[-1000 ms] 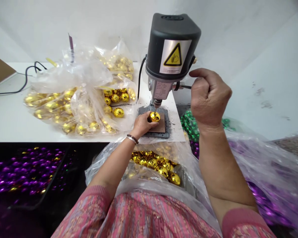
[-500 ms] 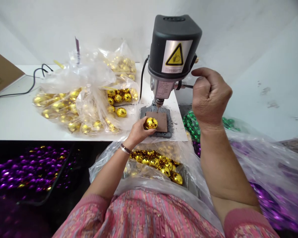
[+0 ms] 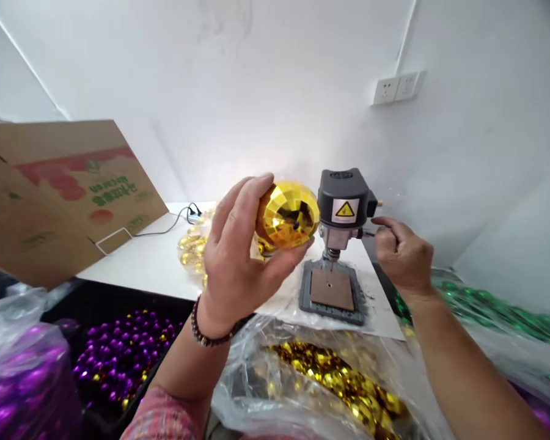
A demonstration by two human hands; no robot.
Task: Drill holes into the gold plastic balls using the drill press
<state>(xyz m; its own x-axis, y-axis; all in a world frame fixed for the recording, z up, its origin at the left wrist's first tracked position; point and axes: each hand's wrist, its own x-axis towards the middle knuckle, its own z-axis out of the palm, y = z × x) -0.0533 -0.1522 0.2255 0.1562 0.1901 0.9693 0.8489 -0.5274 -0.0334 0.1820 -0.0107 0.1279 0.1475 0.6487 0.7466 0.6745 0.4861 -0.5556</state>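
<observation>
A shiny gold faceted ball (image 3: pixel 289 214) is raised in my left hand (image 3: pixel 241 263), closed between fingers and thumb, in front of the table. To the right stands a small drill press (image 3: pixel 346 198) with a black motor cover and a yellow warning sticker. Its bit points down at a brown pad (image 3: pixel 330 294) on the grey base, and a small hole shows in the pad. My right hand (image 3: pixel 406 256) is closed at the end of the press's side lever (image 3: pixel 368 234); the grip itself is hidden by the fingers.
A plastic bag of gold balls (image 3: pixel 343 373) hangs open below the table edge. More bagged gold balls (image 3: pixel 192 250) lie behind my left hand. Purple balls (image 3: pixel 123 342) fill a black bin at left; green ones (image 3: pixel 495 305) lie at right. A cardboard box (image 3: pixel 68 195) stands at left.
My left hand has lifted the gold ball from beside the pad up toward the camera. My right hand stays at the lever. The view has tilted up, showing more wall and the box.
</observation>
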